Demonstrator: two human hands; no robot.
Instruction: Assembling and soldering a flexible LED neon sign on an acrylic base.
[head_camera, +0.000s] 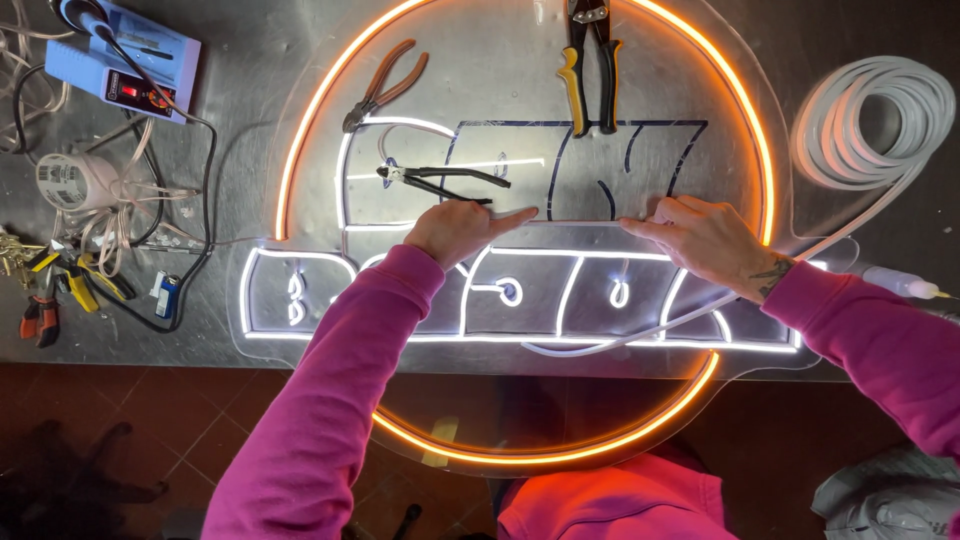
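Both hands press a soft, bendable white LED neon strip (575, 222) into the acrylic sign panel (745, 60) mid-channel: left hand (462, 230) loosely curled, forefinger extended; right hand (705, 240) flat, fingertips down. Best held near the fingers.

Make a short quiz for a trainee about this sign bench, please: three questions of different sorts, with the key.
1. True or false: the orange ring around the clear sign panel is lit.
2. Which tool lies nearest the left hand? A) black pliers B) yellow-handled snips C) brown-handled pliers
3. Fill in: the right hand presses the white strip, which runs from the ____ on the table's right.

Key
1. True.
2. A.
3. Coil.
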